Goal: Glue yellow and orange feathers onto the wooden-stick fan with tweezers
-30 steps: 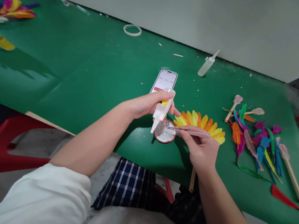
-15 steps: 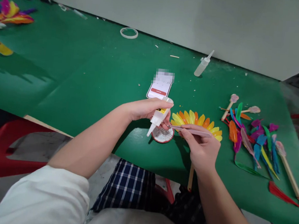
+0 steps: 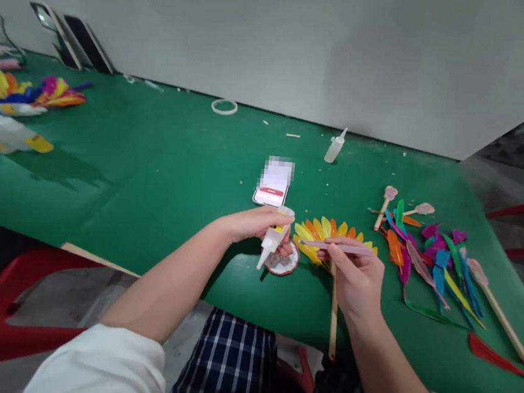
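Two-handed grip, with drip risk at nozzle

Gripping squeeze bottle (image 3: pixel 274 237) in left hand (image 3: pixel 251 224), tipped nozzle-down beside red-rimmed dish (image 3: pixel 279 275). Clasping tweezers (image 3: pixel 350 249) in right hand (image 3: pixel 359 284), with tips over yellow-orange feather fan (image 3: pixel 325 228); can't tell contact or anything pinched. Farther out: phone (image 3: pixel 271 198) beyond left hand, second bottle (image 3: pixel 334 150) farther back, loose feathers (image 3: pixel 439 272) to right on green table (image 3: pixel 178 152). Could drip beside dish from squeezing too hard at that tilt. Could snag or shift fan from lowering tweezers. Could smear dish contents from left fingers being so close.
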`<state>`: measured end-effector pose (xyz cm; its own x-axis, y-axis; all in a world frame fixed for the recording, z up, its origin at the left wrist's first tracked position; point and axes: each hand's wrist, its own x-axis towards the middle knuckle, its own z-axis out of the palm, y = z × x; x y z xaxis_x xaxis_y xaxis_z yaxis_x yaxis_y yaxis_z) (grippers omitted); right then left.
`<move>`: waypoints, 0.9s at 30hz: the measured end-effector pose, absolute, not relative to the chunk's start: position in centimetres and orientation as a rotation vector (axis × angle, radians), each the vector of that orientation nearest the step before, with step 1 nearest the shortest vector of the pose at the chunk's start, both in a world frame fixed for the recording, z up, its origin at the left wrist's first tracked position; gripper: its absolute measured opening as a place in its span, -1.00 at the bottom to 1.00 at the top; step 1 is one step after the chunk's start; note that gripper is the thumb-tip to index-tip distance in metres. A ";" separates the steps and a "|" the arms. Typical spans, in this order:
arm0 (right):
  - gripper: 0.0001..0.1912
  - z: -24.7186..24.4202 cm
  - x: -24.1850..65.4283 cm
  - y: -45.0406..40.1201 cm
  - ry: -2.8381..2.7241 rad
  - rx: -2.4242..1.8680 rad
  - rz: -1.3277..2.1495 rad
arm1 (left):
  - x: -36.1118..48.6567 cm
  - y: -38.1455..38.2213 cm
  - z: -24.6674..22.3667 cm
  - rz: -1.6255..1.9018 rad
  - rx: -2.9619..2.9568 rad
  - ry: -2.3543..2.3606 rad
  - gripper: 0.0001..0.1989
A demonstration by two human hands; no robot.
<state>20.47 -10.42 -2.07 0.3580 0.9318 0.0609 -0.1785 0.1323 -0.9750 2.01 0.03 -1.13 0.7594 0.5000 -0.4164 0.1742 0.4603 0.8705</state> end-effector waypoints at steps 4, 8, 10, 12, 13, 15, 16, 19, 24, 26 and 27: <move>-0.86 -1.5 20.4 -10.3 -0.769 -1.093 1.088 | 1.9 0.0 -1.1 0.234 1.125 0.747 -0.56; -0.88 -1.3 20.6 -10.2 -0.788 -1.094 1.075 | 1.7 0.2 -1.4 0.213 1.158 0.762 -0.53; -0.89 -1.4 20.7 -10.1 -0.790 -1.105 1.083 | 1.6 0.3 -1.6 0.229 1.206 0.713 -0.53; -0.89 -1.5 20.7 -10.1 -0.777 -1.093 1.123 | 1.5 0.4 -1.8 0.280 1.228 0.629 -0.55; -0.89 -1.5 20.7 -10.1 -0.771 -1.083 1.143 | 1.4 0.4 -1.8 0.309 1.218 0.582 -0.55; -0.91 -1.5 20.6 -10.2 -0.757 -1.071 1.164 | 1.3 0.3 -1.7 0.338 1.171 0.492 -0.52; -0.91 -1.5 20.5 -10.2 -0.750 -1.073 1.165 | 1.3 0.3 -1.7 0.330 1.142 0.458 -0.50; -0.89 -1.5 20.4 -10.2 -0.739 -1.088 1.165 | 1.4 0.0 -1.5 0.282 1.055 0.420 -0.48; -0.84 -1.5 20.5 -10.2 -0.744 -1.101 1.195 | 1.6 -0.2 -1.3 0.229 1.035 0.432 -0.53; -0.84 -1.4 20.6 -10.2 -0.733 -1.084 1.189 | 1.6 -0.1 -1.3 0.196 1.061 0.460 -0.54; -0.85 -1.3 20.6 -10.2 -0.727 -1.071 1.185 | 1.5 -0.1 -1.3 0.175 1.076 0.468 -0.55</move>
